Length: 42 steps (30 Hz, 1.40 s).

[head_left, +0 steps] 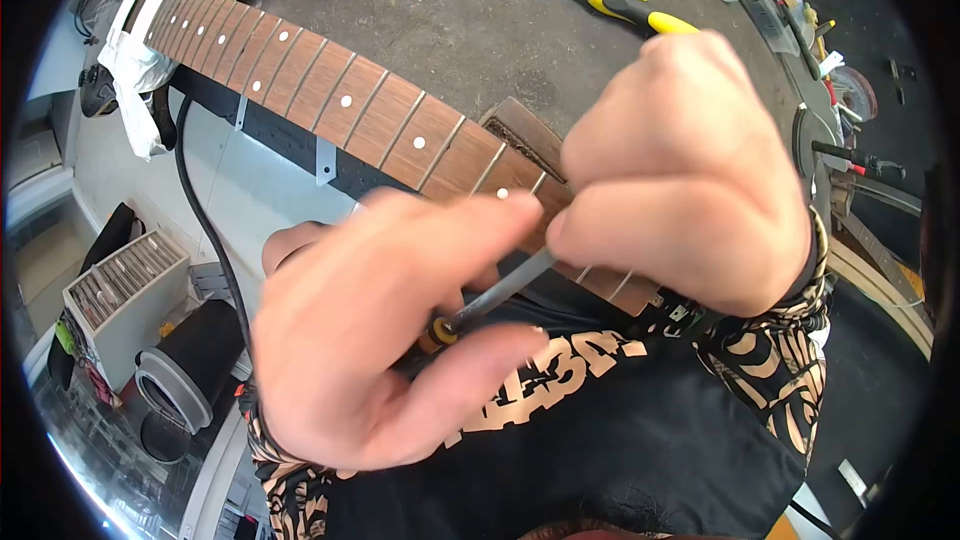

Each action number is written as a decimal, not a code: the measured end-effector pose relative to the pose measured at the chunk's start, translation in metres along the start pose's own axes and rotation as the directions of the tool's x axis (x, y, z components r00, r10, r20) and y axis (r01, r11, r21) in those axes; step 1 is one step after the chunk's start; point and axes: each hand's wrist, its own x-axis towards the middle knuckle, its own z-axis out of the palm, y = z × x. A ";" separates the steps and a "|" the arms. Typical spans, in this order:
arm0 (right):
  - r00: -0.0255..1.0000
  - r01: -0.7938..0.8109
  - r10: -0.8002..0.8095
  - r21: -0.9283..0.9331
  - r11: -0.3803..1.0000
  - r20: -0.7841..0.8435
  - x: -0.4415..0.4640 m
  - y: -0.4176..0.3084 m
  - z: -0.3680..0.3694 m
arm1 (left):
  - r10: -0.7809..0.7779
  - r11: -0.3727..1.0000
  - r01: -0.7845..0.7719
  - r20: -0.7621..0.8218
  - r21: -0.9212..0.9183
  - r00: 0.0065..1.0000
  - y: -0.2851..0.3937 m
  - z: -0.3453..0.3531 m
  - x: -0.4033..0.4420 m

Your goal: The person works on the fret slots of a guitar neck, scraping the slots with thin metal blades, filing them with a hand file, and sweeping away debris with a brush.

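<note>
A guitar neck (385,122) with a brown fretboard, metal frets and white dot inlays runs diagonally from the upper left to below my right hand. My left hand (350,310) is closed around the handle of what looks like a slim file (505,287), its grey shaft sticking out past a yellow collar. My right hand (685,170) is curled over the neck's lower end, with its thumb and fingers pinching the far end of that shaft; the tip is hidden. Both hands are slightly blurred. Beside the neck lies a small brown block (522,133), partly behind my right hand.
On the dark worktop (400,10) lies another slim tool (620,3) with a yellow-and-black handle. White cloth or paper (140,70) wraps the neck's far end. Tools hang along the right edge. A drawer unit (125,295) and a black bin (195,360) stand lower left.
</note>
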 end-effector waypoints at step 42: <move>0.821 -0.558 0.484 0.606 0.567 0.303 -0.085 0.009 0.043 | -0.108 0.973 0.120 -0.068 0.195 0.992 0.001 0.049 -0.073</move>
